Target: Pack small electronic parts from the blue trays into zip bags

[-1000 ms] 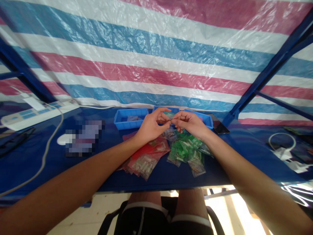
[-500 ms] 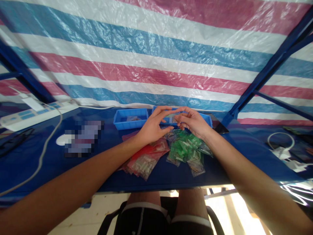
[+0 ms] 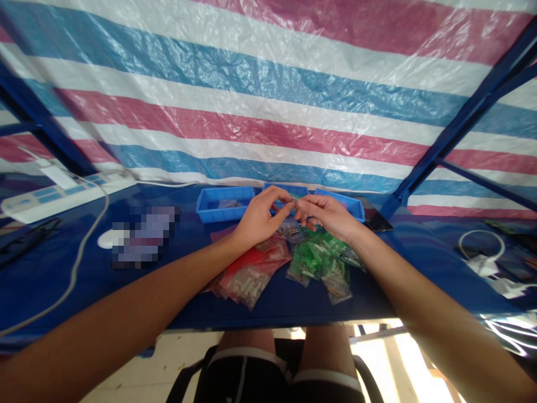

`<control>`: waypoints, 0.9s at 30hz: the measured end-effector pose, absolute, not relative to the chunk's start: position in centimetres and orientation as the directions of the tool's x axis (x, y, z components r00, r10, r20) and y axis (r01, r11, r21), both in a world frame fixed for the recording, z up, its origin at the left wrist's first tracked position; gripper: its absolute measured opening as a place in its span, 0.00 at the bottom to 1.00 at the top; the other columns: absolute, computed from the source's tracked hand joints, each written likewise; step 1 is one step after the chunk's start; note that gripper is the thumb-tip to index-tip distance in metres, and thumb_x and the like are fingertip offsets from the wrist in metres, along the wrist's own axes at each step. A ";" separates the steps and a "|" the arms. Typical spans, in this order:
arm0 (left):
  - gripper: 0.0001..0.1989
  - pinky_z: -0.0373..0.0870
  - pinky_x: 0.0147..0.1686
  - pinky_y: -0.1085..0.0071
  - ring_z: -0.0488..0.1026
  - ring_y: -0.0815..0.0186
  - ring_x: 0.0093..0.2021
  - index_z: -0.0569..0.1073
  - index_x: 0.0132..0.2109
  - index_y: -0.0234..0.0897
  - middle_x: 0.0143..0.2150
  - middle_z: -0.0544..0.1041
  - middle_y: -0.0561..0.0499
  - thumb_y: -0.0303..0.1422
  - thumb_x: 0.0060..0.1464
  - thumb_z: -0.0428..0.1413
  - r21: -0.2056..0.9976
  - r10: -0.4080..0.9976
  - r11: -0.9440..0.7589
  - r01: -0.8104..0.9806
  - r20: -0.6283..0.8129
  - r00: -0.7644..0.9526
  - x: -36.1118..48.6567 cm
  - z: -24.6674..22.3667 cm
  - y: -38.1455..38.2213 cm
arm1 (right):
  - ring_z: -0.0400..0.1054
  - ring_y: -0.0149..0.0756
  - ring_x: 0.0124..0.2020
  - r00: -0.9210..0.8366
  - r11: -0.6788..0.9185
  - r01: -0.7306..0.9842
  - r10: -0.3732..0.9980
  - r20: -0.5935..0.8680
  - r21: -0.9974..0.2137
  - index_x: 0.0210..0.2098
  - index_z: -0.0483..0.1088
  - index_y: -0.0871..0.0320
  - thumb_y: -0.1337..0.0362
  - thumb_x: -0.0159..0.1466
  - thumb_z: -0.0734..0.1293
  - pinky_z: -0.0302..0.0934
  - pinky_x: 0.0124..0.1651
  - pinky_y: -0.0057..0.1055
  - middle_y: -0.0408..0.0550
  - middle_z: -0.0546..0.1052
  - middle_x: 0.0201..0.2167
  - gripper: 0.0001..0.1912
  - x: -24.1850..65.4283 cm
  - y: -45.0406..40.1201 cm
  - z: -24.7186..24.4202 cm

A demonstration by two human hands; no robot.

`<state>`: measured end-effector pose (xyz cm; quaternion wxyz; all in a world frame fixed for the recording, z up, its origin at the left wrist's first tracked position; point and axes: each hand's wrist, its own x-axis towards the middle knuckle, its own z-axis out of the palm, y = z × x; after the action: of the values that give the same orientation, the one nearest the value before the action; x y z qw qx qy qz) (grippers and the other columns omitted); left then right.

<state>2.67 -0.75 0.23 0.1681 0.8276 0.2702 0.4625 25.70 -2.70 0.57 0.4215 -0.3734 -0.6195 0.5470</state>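
Note:
My left hand [image 3: 265,217] and my right hand [image 3: 324,215] meet fingertip to fingertip above the work table. Both are closed in a pinch on a small plastic bag [image 3: 296,196], of which only a clear, slightly greenish sliver shows; the fingers hide the rest. Below my left hand lies a pile of red-tinted plastic bags [image 3: 251,274] with small light parts inside. Under my right hand is a heap of green-tinted bags [image 3: 316,254], also holding small parts.
Behind the hands stand a left blue bin [image 3: 202,214] with a small clear packet inside, a middle blue bin [image 3: 279,186] and a right blue bin [image 3: 356,208]. A dark flat device [image 3: 380,218] lies right. A power strip [image 3: 25,207] and a white cable [image 3: 78,254] are left.
My left fingers have come down from a spread pose and closed in a pinch against my right fingertips. My right index finger has lowered too. The bag piles have stayed put.

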 end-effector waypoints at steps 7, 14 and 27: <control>0.13 0.77 0.44 0.68 0.80 0.62 0.46 0.78 0.59 0.39 0.51 0.82 0.45 0.35 0.71 0.57 0.538 0.582 -0.809 0.236 0.677 0.450 2.6 0.2 -0.9 | 0.67 0.29 0.23 -0.342 0.188 0.102 0.929 0.143 -0.977 0.35 0.78 0.56 0.42 0.64 0.78 0.60 0.24 0.26 0.43 0.78 0.27 0.22 25.5 -2.6 0.0; 0.10 0.75 0.44 0.68 0.80 0.61 0.46 0.82 0.48 0.37 0.48 0.82 0.44 0.29 0.68 0.56 0.383 0.506 -0.861 0.335 0.719 0.477 1.7 2.4 -1.7 | 0.69 0.31 0.23 -0.330 0.284 0.249 0.924 0.194 -0.926 0.38 0.78 0.55 0.39 0.66 0.74 0.60 0.23 0.26 0.44 0.80 0.28 0.24 25.7 -2.6 0.5; 0.18 0.75 0.53 0.58 0.81 0.50 0.47 0.85 0.44 0.37 0.47 0.85 0.40 0.42 0.66 0.53 0.046 0.856 -0.384 0.922 0.392 0.336 -5.7 4.2 2.8 | 0.71 0.34 0.25 -0.241 0.453 0.414 0.891 0.385 -0.789 0.38 0.78 0.56 0.43 0.71 0.70 0.63 0.31 0.32 0.45 0.80 0.29 0.21 26.5 -2.4 0.7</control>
<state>-5.71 2.80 4.20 -0.0922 0.8122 0.5475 0.1790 26.49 -2.37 0.73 0.4282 -0.4427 -0.7370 0.2783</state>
